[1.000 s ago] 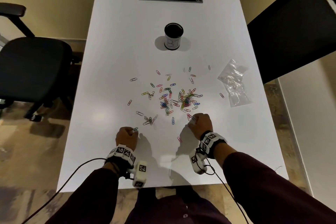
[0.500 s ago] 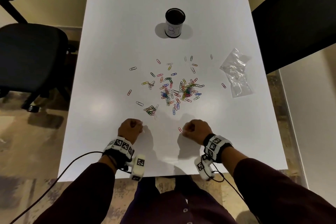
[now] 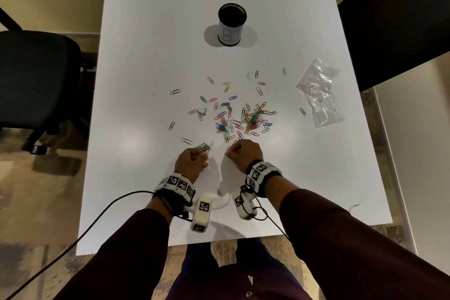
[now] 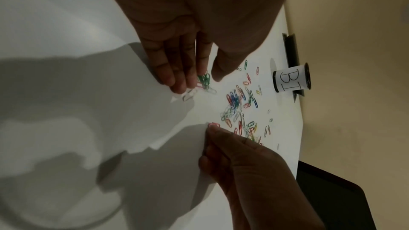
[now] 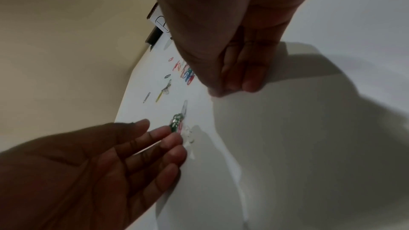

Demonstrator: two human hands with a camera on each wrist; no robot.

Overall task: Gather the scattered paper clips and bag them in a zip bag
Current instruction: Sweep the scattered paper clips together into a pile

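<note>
Paper clips (image 3: 239,118) of many colours lie scattered over the middle of the white desk (image 3: 146,44), densest at the centre, with strays toward the left and far edges. Head view: the zip bag (image 3: 319,92), clear and crumpled, lies flat near the desk's right edge, well apart from both hands. A black cup (image 3: 231,24) with a white label marked "BI" stands upright beyond the clips. The left hand (image 3: 191,162) and the right hand (image 3: 244,156) rest at the near fringe of the scatter, close together, knuckles up. A black chair (image 3: 36,75) stands left of the desk.

Left wrist view: the left hand (image 4: 177,55) reaches with fingers nearly straight, their tips on a small green bunch of clips (image 4: 204,80) and a silver clip just beside it; its grip is released. The right hand (image 4: 239,162) has its fingers curled, with a pink clip (image 4: 214,124) at their tips.

Right wrist view: the right hand (image 5: 239,69) shows thumb and fingertips drawn together against the desk (image 5: 309,146); whether a clip is actually pinched there cannot be told. The left hand (image 5: 106,160) lies with its fingers extended, touching the green bunch (image 5: 176,122).
</note>
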